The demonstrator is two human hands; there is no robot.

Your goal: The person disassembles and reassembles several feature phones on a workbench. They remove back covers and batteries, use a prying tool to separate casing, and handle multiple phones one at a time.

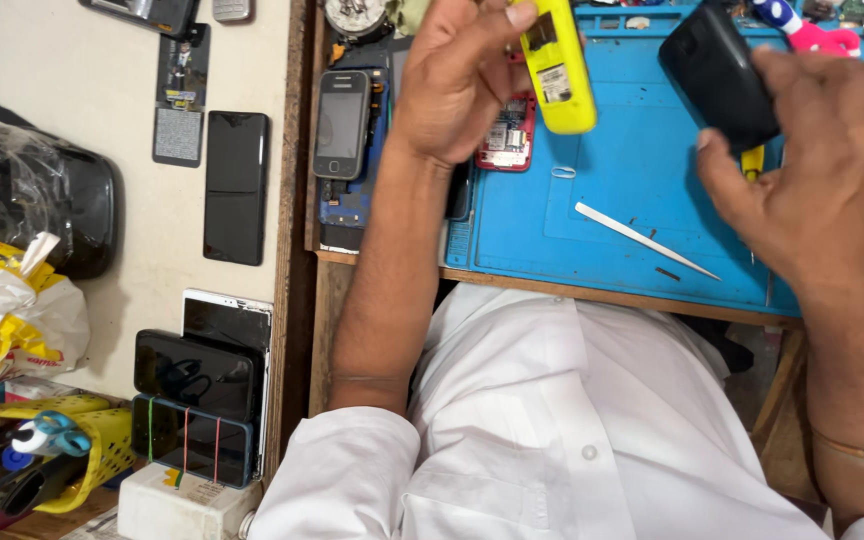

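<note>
Here, two bare hands hold phone parts over a blue work mat.

Far left, a shiny black bag (pixel 37 200) and a white and yellow plastic bag (pixel 7 320) sit on the pale table (pixel 102 90), near a flat black phone (pixel 236 187). A small grey phone with a dark screen (pixel 341 124) lies by the mat's edge. The left hand (pixel 457 75) is closed around a long yellow phone shell (pixel 556 70), lifted above the blue rubber mat (pixel 632 200). A thin white stick (pixel 642 238) rests on the mat. The right hand (pixel 822 170) grips a small black box-shaped part (pixel 717 70), just apart from the yellow shell.
</note>
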